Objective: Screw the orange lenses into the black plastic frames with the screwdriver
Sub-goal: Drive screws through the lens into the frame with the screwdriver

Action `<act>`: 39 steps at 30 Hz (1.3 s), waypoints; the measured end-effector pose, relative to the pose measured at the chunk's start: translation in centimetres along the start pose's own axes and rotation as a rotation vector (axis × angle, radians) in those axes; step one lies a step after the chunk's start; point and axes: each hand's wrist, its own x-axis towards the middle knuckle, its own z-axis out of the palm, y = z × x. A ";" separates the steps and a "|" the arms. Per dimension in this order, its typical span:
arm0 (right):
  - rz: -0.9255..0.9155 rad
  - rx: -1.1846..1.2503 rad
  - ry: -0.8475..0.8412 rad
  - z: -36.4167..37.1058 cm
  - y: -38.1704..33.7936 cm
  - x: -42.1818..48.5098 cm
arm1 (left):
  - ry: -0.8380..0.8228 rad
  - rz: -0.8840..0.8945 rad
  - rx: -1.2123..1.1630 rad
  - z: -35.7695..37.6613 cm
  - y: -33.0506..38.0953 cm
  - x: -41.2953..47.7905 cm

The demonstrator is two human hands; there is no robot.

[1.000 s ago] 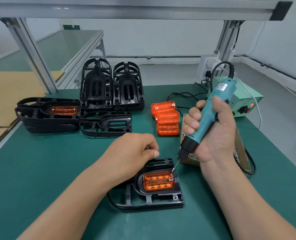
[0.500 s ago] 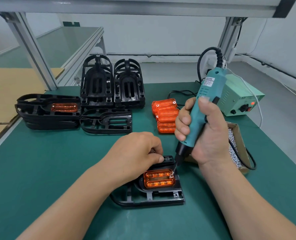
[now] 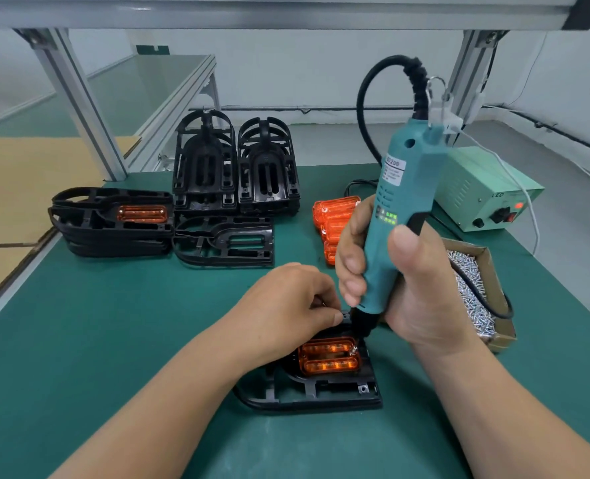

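A black plastic frame (image 3: 321, 392) lies on the green mat in front of me with an orange lens (image 3: 328, 357) seated in it. My right hand (image 3: 414, 292) grips the teal electric screwdriver (image 3: 393, 209), held nearly upright, its bit down on the screw at the lens's upper right corner. My left hand (image 3: 286, 305) rests on the frame's far edge with curled fingers, thumb and fingertips pinched together close to the bit; what they hold is hidden. Green lights glow on the screwdriver's body.
Loose orange lenses (image 3: 331, 219) are stacked behind my right hand. Black frames stand and lie at the back (image 3: 234, 167), and a pile at left (image 3: 114, 223) has a lens fitted. A cardboard box of screws (image 3: 473, 292) and a green power unit (image 3: 483, 195) sit to the right.
The screwdriver swung from a tilt to nearly upright and came down, its bit now on the lens corner screw. My left hand stayed on the frame. The view moved closer.
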 end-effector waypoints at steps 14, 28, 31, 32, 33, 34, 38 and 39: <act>-0.094 -0.185 0.012 0.3 1.2 -0.7 | 0.006 0.019 -0.041 -0.3 0.5 -0.2; -0.024 -0.006 -0.058 0.4 1.4 -0.6 | -0.016 0.012 -0.046 -0.4 0.6 -0.2; -0.024 0.026 -0.078 0.3 1.0 -0.7 | -0.034 0.014 -0.053 -0.2 0.5 -0.1; -0.029 0.034 -0.084 0.3 0.9 -0.7 | -0.036 0.017 -0.050 -0.2 0.5 -0.1; -0.039 0.037 -0.087 0.3 0.8 -0.7 | -0.038 0.022 -0.038 -0.2 0.5 -0.1; -0.054 0.033 -0.090 0.3 0.8 -0.7 | -0.041 0.027 -0.023 -0.2 0.5 0.0; -0.081 -0.002 -0.099 0.3 0.6 -0.6 | -0.024 0.085 -0.021 -0.2 0.7 -0.2; -0.077 -0.006 -0.092 0.3 0.6 -0.6 | -0.009 0.105 -0.013 -0.2 0.9 -0.2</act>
